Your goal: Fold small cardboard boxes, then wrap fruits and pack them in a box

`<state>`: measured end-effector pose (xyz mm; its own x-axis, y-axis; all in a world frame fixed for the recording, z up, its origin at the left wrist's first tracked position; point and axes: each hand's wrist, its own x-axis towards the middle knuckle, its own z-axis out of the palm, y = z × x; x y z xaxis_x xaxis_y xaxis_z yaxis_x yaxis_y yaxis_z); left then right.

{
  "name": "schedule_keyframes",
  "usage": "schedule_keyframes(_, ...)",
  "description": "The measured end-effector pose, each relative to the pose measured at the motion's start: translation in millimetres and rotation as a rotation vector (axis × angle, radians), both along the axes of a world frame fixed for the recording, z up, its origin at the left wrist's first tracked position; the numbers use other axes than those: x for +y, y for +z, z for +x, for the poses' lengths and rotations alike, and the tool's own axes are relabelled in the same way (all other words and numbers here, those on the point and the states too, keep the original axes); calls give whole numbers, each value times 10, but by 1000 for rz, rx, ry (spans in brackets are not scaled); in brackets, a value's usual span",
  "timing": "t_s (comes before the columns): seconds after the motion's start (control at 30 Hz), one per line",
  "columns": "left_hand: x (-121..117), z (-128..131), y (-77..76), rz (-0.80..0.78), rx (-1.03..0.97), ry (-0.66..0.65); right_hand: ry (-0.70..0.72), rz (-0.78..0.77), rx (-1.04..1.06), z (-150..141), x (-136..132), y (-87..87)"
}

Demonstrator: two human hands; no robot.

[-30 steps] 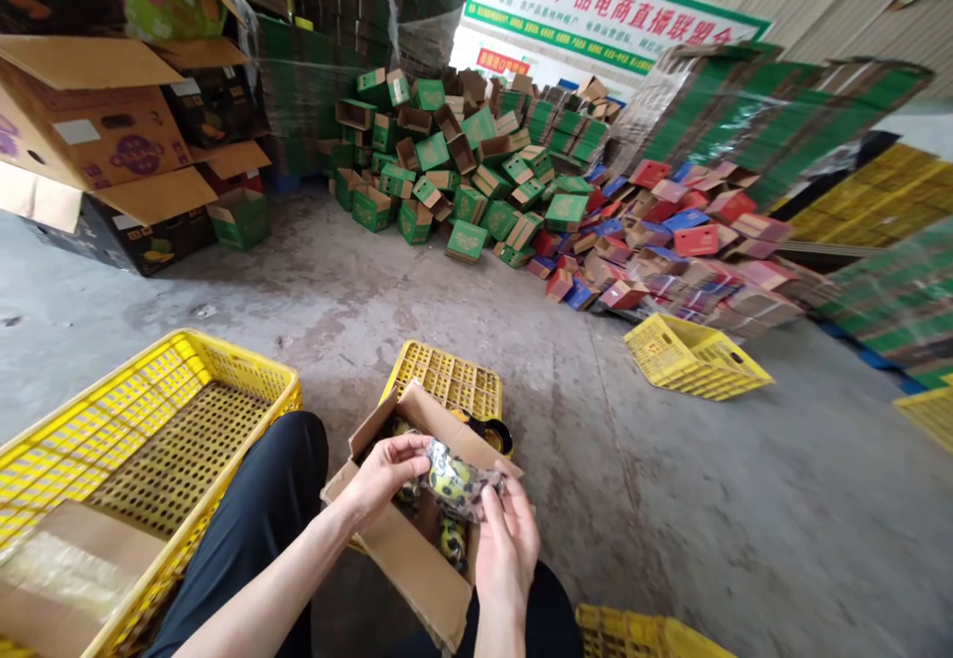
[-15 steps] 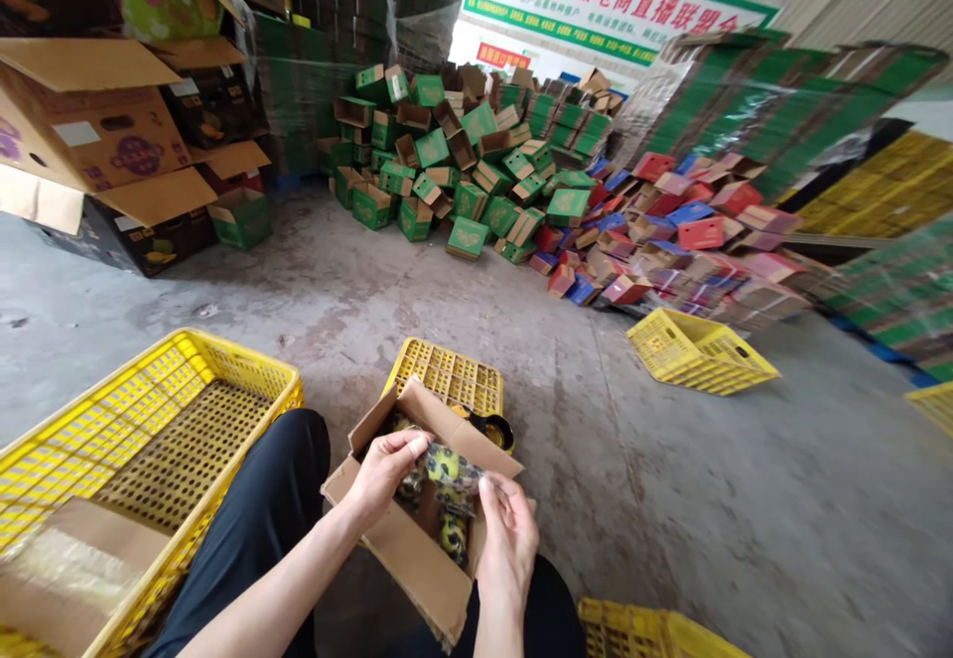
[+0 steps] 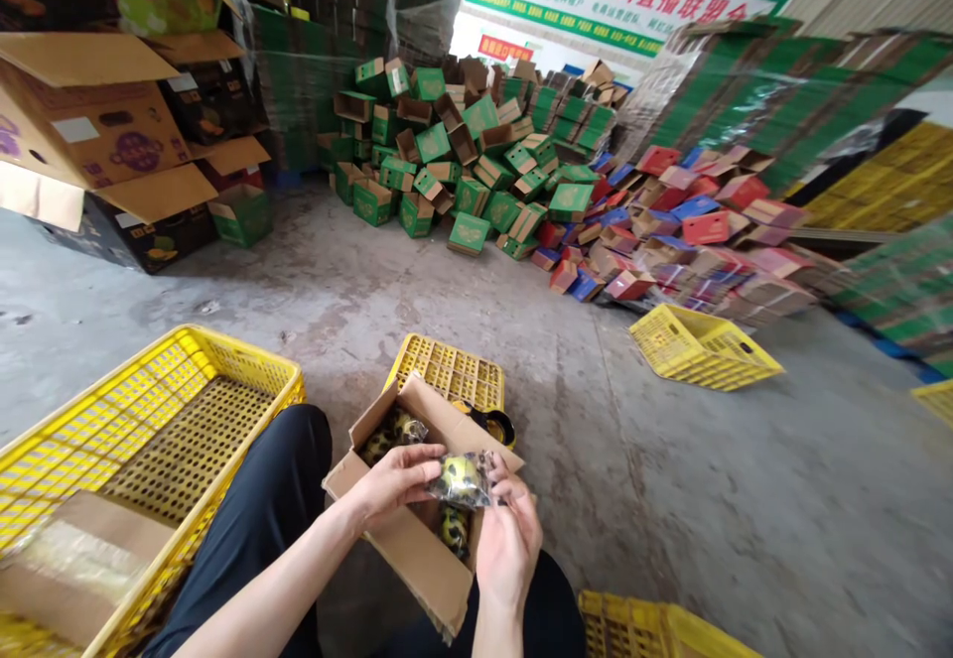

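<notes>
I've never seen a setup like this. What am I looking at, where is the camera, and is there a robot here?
There is no robot here, just a person's bare hands. The camera is worn on the person's head, so you look forward and down past their knees.

The left hand and right hand hold a small clear packet between them, with something yellow-green and dark inside. Below is an open cardboard box holding similar packets. It appears to rest on a yellow crate, beside a black ring-shaped thing.

To the left, a larger yellow crate holds a piece of cardboard. Across the concrete floor are heaps of green boxes and of red and blue boxes.
</notes>
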<state>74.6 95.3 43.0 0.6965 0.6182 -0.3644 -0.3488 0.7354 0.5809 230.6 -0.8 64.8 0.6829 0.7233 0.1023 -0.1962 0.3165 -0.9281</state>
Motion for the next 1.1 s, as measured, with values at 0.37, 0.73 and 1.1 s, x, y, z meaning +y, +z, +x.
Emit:
schedule_keyframes(0.37,16,23,55,-18,-53,128,-46,-67,68,-41,30,77)
schedule_keyframes(0.73,35,51,76,208,-30,180,9,-379,141,-20,19,12)
schedule_keyframes(1.1,-24,112,82,165,49,106,-24,-350,4,-15,-23,-97)
